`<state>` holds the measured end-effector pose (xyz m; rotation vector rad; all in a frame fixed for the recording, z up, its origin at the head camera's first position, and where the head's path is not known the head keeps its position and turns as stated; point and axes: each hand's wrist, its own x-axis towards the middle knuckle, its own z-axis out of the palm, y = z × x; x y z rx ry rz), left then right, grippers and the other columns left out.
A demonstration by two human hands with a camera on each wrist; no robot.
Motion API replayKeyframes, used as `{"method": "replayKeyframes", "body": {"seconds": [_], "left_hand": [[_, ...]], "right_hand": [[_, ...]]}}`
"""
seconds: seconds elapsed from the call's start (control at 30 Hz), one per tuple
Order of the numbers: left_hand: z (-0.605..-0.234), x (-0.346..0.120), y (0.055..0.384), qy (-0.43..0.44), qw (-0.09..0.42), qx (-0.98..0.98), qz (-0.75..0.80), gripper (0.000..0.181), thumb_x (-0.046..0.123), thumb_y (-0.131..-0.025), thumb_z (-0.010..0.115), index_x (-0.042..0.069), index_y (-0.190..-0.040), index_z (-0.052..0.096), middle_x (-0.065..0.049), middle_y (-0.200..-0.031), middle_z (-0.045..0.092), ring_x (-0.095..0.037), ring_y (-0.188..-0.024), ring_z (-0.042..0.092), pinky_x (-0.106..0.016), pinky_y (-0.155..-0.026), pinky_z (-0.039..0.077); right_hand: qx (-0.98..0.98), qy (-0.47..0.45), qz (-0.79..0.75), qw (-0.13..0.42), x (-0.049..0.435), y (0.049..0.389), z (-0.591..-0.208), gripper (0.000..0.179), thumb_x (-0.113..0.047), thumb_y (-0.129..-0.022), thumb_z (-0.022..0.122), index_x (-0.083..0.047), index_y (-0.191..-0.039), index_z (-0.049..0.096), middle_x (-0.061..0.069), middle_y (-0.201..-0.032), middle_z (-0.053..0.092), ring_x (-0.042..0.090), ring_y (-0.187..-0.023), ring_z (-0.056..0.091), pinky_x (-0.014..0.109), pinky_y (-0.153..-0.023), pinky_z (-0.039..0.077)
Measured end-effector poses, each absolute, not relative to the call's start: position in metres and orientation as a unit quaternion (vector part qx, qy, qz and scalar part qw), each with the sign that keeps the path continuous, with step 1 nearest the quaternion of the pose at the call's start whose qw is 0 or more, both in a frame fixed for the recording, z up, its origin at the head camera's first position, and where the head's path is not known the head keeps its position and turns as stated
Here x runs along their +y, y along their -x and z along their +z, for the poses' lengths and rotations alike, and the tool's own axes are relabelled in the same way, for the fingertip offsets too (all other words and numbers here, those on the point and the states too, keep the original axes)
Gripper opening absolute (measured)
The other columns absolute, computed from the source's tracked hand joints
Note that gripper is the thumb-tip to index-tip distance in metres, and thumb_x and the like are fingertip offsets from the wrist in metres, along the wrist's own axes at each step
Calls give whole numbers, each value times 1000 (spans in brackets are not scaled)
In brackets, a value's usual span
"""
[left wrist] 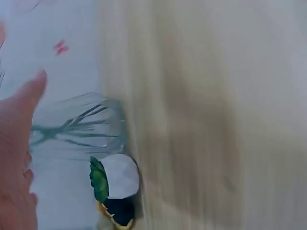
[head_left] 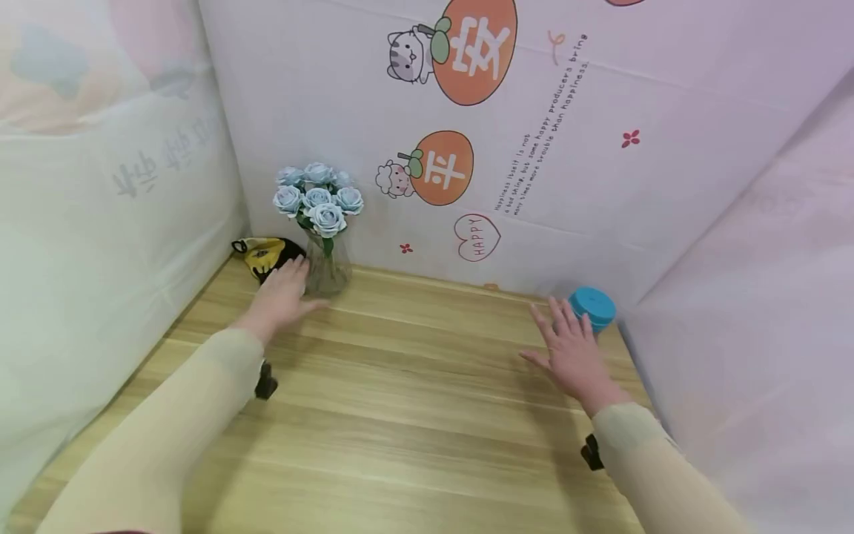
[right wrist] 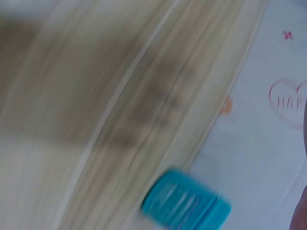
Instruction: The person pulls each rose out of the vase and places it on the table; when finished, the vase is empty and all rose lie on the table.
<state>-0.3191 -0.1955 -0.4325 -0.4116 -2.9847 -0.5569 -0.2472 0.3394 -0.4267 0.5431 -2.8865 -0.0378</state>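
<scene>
My left hand (head_left: 283,293) has its fingers extended and its thumb spread, near a clear glass vase (head_left: 328,276) of pale blue roses (head_left: 317,199). The frames do not settle whether it touches anything. Behind that hand lies a black and yellow item (head_left: 262,252), partly covered. The left wrist view also has a small white pot (left wrist: 121,176) with green leaves (left wrist: 98,181) beside the vase; the hand hides it in the head view. With spread fingers, my right hand (head_left: 574,357) is over the table in front of a blue lidded container (head_left: 592,305), partly overlapping it. Nothing shows in its grasp.
The wood-grain table (head_left: 400,400) meets a printed cloth wall (head_left: 373,89) at the back. More cloth hangs at the left (head_left: 120,245) and right (head_left: 754,341). A dark wrist device (head_left: 265,381) sits under the left sleeve, another device (head_left: 591,452) under the right.
</scene>
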Motion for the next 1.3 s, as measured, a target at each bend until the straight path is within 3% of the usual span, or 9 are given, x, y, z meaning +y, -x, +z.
{"method": "replayKeyframes", "body": {"seconds": [0.1, 0.23, 0.37, 0.5, 0.63, 0.93, 1.07, 1.2, 1.3], "left_hand": [[-422, -193, 341, 68, 20, -938, -338, 98, 44, -94, 67, -8, -154, 9, -29, -159, 12, -45, -145, 13, -55, -115, 15], [-419, -182, 365, -7, 10, -864, -504, 97, 33, -94, 68, -1, -157, 2, -24, -161, 10, -40, -146, 13, -51, -116, 20], [-430, -167, 384, -65, 15, -783, -619, 95, 23, -94, 69, 6, -158, 1, -15, -164, 5, -30, -148, 10, -41, -116, 22], [-440, -158, 394, -104, 29, -796, -595, 94, 30, -94, 69, 11, -159, 4, -20, -162, 3, -37, -147, 8, -47, -116, 21], [-440, -147, 400, -73, 39, -823, -562, 91, 36, -93, 69, 8, -158, 12, -27, -159, 10, -42, -145, 13, -52, -115, 21], [-450, -99, 408, 44, 48, -804, -591, 78, 16, -86, 78, 3, -148, 33, -24, -142, 41, -39, -135, 37, -48, -111, 32], [-452, -74, 398, 72, 21, -818, -570, 78, 25, -82, 82, 4, -146, 44, -22, -146, 41, -39, -136, 37, -50, -111, 30], [-455, -50, 382, 81, -23, -807, -584, 87, 34, -82, 82, 9, -152, 37, -17, -154, 34, -37, -141, 30, -51, -113, 27], [-460, -35, 367, 99, -30, -798, -594, 80, 32, -84, 81, 14, -150, 40, -14, -154, 37, -36, -141, 32, -50, -112, 29]], "right_hand": [[-973, -203, 25, 110, 308, 266, -432, 86, -55, -93, 61, -13, -158, 22, 22, -162, 8, 41, -147, 2, 62, -114, 0], [-965, -233, 58, 110, 252, 288, -439, 86, -50, -93, 64, -10, -157, 23, 23, -160, 13, 41, -147, 7, 61, -115, 5], [-963, -243, 92, 66, 196, 294, -449, 87, -50, -94, 61, -13, -159, 16, 21, -161, 13, 38, -147, 10, 55, -116, 6], [-958, -247, 148, 9, 160, 291, -458, 84, -49, -96, 60, -13, -159, 16, 20, -161, 14, 38, -146, 13, 54, -117, 10], [-956, -231, 179, -2, 146, 290, -466, 82, -45, -96, 63, -12, -158, 21, 21, -160, 17, 39, -145, 18, 54, -116, 14], [-952, -190, 241, 12, 147, 299, -478, 78, -33, -95, 69, -7, -155, 27, 29, -151, 31, 45, -138, 29, 56, -113, 23], [-943, -155, 293, 3, 148, 298, -477, 76, -30, -95, 68, -5, -154, 27, 28, -150, 32, 45, -138, 29, 55, -113, 24], [-919, -118, 377, 17, 147, 298, -474, 71, -26, -96, 68, -2, -152, 30, 26, -150, 35, 41, -138, 32, 53, -112, 27], [-892, -119, 434, 49, 148, 299, -472, 68, -20, -95, 69, -1, -149, 33, 26, -148, 37, 41, -135, 36, 53, -110, 30]]}}
